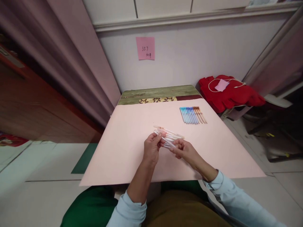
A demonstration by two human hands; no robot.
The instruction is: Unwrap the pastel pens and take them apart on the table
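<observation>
My left hand [151, 147] is closed, its thumb and fingertips pinching the left end of a clear, whitish pen [167, 142]. The fingers of my right hand [185, 150] are closed around the lower right end of the same pen. Just beyond my hands, several pale pens [174, 134] lie loosely together on the pink sheet [123, 142]. A small pinkish-orange part shows by my left fingertips; I cannot make out what it belongs to. Further back on the right, light blue, blue-violet and brown pens [190, 115] lie side by side in a neat row.
The pink sheet covers a table with a green wood-patterned top [156, 91] against the wall. A pink note [145, 48] is stuck on the wall. Red cloth [229, 94] with a white cable lies at the right. A curtain [94, 78] hangs at the left.
</observation>
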